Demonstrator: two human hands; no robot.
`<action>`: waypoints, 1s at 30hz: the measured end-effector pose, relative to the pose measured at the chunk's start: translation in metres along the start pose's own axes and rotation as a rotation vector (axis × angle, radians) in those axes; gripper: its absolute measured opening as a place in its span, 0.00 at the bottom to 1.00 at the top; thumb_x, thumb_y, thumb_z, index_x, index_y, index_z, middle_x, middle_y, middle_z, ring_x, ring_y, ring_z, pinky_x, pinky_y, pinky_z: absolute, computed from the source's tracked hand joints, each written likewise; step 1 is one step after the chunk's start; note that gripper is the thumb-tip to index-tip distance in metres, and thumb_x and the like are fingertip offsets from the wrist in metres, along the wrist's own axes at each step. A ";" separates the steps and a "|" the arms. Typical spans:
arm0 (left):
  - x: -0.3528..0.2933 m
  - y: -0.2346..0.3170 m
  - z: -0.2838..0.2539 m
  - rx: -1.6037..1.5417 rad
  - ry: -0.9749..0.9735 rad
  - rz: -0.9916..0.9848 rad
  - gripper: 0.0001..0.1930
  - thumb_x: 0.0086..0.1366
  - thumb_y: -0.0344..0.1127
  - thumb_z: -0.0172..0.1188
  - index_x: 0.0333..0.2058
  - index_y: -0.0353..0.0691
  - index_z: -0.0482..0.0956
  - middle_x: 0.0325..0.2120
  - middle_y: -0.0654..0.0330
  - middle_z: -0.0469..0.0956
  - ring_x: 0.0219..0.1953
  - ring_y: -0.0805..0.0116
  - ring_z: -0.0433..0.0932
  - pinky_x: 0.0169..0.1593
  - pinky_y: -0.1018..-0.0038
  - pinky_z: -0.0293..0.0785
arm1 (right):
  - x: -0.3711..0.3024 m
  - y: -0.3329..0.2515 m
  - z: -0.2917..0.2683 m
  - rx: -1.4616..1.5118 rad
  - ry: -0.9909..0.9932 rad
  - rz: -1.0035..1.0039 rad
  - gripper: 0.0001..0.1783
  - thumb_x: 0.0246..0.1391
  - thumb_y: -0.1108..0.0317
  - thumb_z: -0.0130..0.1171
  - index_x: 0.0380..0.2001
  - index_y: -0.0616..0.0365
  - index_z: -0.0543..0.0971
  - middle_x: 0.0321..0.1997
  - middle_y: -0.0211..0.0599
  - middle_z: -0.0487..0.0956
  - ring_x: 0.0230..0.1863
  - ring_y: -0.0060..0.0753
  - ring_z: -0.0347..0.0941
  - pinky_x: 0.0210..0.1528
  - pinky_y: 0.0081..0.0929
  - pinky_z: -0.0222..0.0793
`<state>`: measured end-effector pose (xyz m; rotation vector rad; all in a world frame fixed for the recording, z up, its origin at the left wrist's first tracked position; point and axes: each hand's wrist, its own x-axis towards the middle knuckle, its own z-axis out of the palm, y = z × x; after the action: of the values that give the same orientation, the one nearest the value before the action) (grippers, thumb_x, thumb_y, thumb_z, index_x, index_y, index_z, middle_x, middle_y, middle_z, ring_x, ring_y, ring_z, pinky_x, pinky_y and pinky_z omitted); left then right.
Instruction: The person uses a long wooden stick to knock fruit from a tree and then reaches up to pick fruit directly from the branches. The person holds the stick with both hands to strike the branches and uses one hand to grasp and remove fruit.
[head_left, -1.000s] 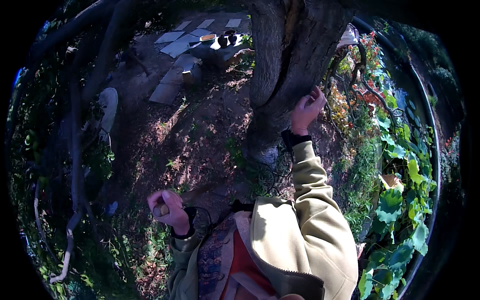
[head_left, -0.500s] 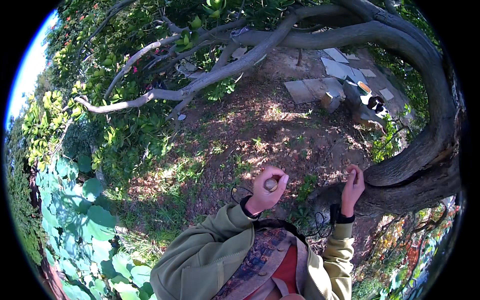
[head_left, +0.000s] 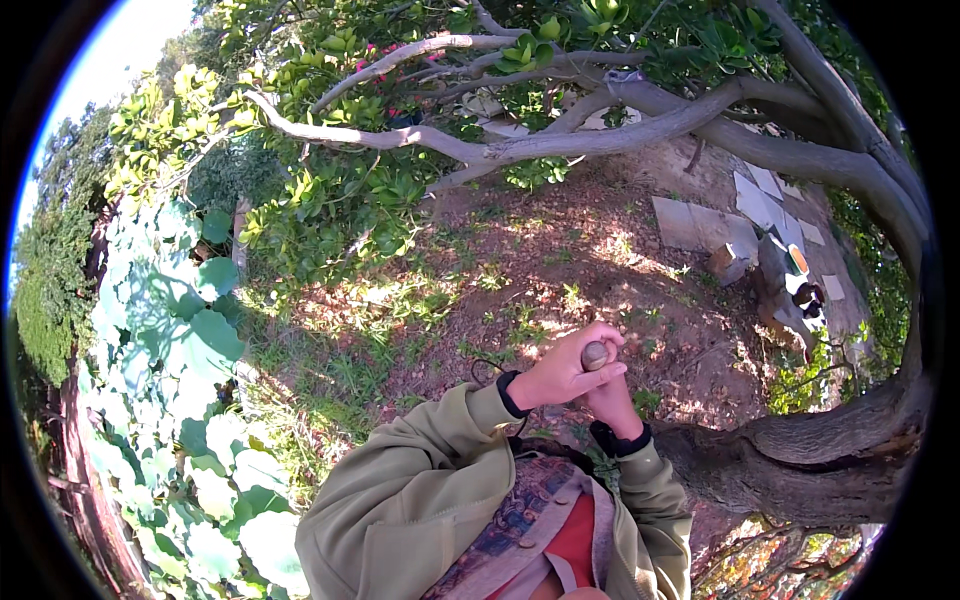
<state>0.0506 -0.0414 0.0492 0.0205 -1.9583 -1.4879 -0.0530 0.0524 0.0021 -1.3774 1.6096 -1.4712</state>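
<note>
My left hand (head_left: 560, 375) is closed around a rounded brown thing with a smooth, knob-like end (head_left: 595, 355). Only that end shows between thumb and fingers; the rest is hidden, so I cannot make out what kind of thing it is. My right hand (head_left: 612, 402) is pressed close against the left hand, just below and to its right. Its fingers are mostly covered by the left hand. Both hands are in front of my chest, above the leaf-strewn ground.
A thick tree trunk (head_left: 800, 460) curves up along the right, and its grey branches (head_left: 480, 152) reach across the top. Broad green leaves (head_left: 215, 345) fill the left. Stone slabs (head_left: 690, 222) and a log (head_left: 780, 285) bearing an orange-topped container (head_left: 797, 259) are at the far right.
My right hand has moved left from beside the trunk to meet my left hand. The left hand has shifted right, still holding the brown thing. The view has turned left.
</note>
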 end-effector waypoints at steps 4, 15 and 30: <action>0.005 -0.006 -0.041 0.273 -0.034 0.114 0.26 0.64 0.46 0.59 0.55 0.38 0.67 0.43 0.55 0.73 0.48 0.60 0.72 0.54 0.65 0.66 | 0.009 0.016 -0.002 0.050 0.073 0.057 0.06 0.52 0.74 0.61 0.33 0.61 0.76 0.30 0.31 0.77 0.34 0.22 0.72 0.37 0.24 0.69; 0.011 -0.097 -0.220 1.006 0.699 -0.079 0.24 0.65 0.39 0.55 0.53 0.28 0.65 0.52 0.42 0.68 0.55 0.45 0.67 0.60 0.60 0.63 | 0.018 0.033 -0.034 0.230 0.353 0.130 0.05 0.56 0.69 0.61 0.32 0.58 0.77 0.27 0.21 0.74 0.29 0.12 0.67 0.31 0.17 0.63; 0.122 -0.123 -0.187 1.050 0.555 0.158 0.28 0.60 0.34 0.57 0.56 0.27 0.63 0.55 0.40 0.64 0.57 0.42 0.64 0.62 0.55 0.60 | 0.026 0.035 -0.041 0.254 0.472 0.166 0.06 0.56 0.70 0.61 0.35 0.59 0.76 0.28 0.24 0.75 0.28 0.14 0.70 0.30 0.17 0.66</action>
<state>0.0065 -0.2911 0.0271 0.6377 -1.9612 -0.1766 -0.1095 0.0394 -0.0150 -0.7724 1.6838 -1.9153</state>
